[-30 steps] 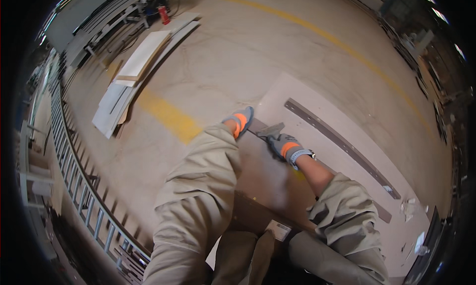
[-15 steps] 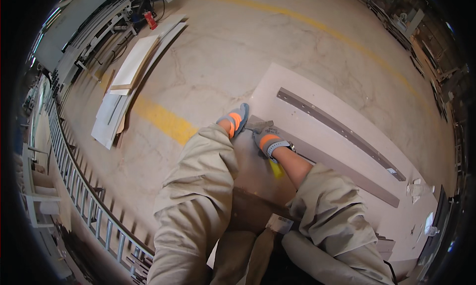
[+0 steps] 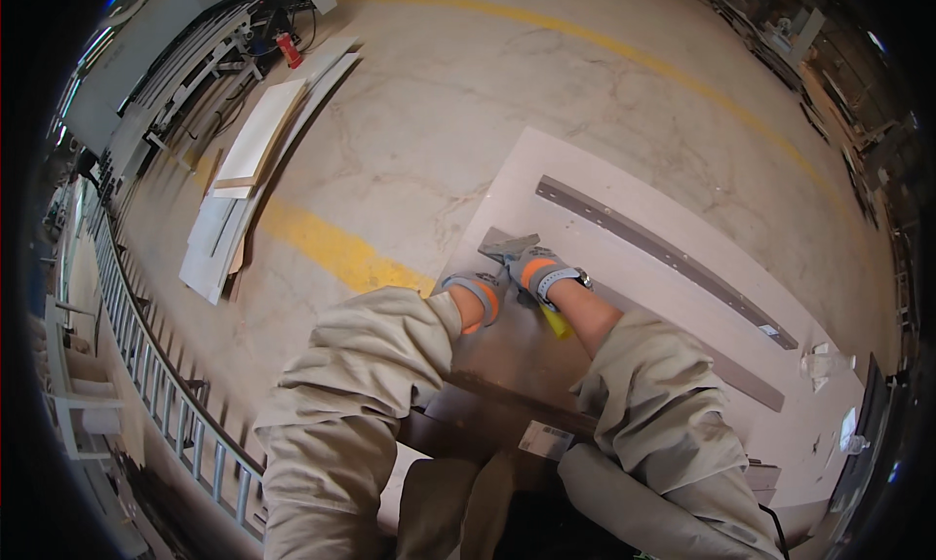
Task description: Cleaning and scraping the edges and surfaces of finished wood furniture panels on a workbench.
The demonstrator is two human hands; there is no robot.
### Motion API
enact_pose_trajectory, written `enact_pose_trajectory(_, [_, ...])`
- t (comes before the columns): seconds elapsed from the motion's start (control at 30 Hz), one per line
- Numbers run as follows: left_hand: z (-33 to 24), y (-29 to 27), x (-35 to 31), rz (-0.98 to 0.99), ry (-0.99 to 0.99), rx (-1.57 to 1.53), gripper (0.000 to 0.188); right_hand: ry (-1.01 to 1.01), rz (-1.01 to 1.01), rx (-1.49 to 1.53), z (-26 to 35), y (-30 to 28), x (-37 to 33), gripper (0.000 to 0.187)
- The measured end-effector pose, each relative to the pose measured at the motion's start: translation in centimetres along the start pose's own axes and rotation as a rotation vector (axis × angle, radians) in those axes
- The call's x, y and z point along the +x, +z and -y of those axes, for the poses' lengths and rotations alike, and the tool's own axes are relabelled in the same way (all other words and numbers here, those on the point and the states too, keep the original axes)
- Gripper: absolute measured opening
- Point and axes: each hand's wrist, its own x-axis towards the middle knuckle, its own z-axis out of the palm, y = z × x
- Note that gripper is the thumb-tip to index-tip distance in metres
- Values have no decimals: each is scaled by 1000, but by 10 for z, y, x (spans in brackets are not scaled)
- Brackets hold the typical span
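My right hand, in a grey and orange glove, is closed on a flat grey scraper. The blade lies over the far left end of a brown strip on the pale panel. Just nearer to me, my left hand, gloved alike, is bent in beside the right one at the panel's left edge; its fingers are partly hidden and what they do cannot be made out. Below the right wrist shows something bright yellow, mostly covered.
A second brown strip with holes lies farther across the panel. A clear plastic container stands at its right end. Stacked boards rest on the floor at left, near a metal roller rack and a red extinguisher.
My left hand has come back toward me from beyond the panel's left edge, beside the right hand. The right hand has shifted only slightly, still holding the scraper.
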Motion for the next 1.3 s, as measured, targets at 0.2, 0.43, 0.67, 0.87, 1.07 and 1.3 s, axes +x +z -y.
enact_pose_trajectory(0.2, [-13, -7, 0, -8, 26, 179, 59, -16, 122, -23, -14, 1, 31, 38])
enact_pose_trajectory(0.43, [-4, 14, 19, -127, 158, 193, 22, -174, -84, -342, -10, 5, 40, 43])
enact_pose_trajectory(0.67, [-11, -9, 13, -35, 164, 178, 25, -196, -81, -541, 1, 5, 48, 43])
enact_pose_trajectory(0.87, [5, 20, 45, 61, 110, 149, 33, -238, 26, -621, 14, 0, 34, 50])
enact_pose_trajectory(1.07, [-17, -4, 39, 31, 124, 104, 33, -255, -34, -533, -16, 0, 76, 48])
enact_pose_trajectory(1.3, [-19, -26, 14, 4, 165, 49, 19, -145, -47, -499, 5, -11, 43, 48])
